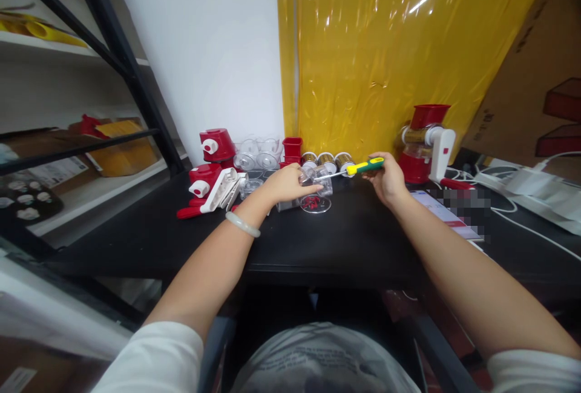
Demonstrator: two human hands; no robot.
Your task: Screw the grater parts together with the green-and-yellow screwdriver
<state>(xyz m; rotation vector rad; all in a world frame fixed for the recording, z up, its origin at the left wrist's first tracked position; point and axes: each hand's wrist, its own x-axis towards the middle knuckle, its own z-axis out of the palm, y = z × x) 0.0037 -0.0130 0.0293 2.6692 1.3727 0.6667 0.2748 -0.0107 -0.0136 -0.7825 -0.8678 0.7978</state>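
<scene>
My right hand (388, 182) grips the end of a screwdriver (367, 166) with a yellow and green handle. Its metal shaft points left into a clear plastic part (325, 183). My left hand (290, 186) is closed around that clear part, its thumb lying along the near side. The screwdriver's tip is hard to make out against the clear plastic. Just below the part, a clear round base (316, 204) with something red showing in it sits over the black table.
Red housings (216, 145), white crank handles (223, 190) and clear cups (257, 154) stand at the left. Metal drums (327, 161) line the back. An assembled red and white grater (422, 145), a phone (447, 214), cables and a power strip (535, 184) occupy the right.
</scene>
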